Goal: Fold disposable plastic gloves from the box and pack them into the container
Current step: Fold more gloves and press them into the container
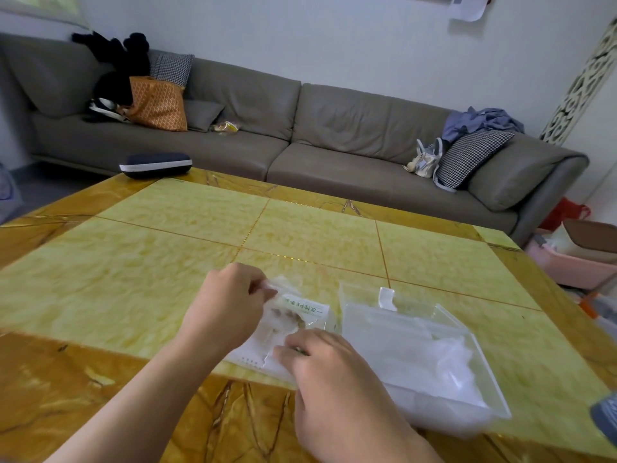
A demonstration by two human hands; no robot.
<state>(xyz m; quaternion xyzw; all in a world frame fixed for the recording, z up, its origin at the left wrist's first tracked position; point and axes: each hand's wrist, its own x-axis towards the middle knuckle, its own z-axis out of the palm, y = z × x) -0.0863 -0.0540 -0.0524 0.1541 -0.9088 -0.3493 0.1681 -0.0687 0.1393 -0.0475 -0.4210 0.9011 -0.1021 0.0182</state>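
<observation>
I can't see my right hand's (337,379) fingertips; they curl under, so I can't tell what they touch. My left hand (230,309) covers part of the glove pack (300,315), and the pack's print is too small to read. The glove (283,289) is blurry. The stuff in the container (417,355) is a white blur. Something gray (606,417) is cut off at the right edge. My arms run off the bottom.
</observation>
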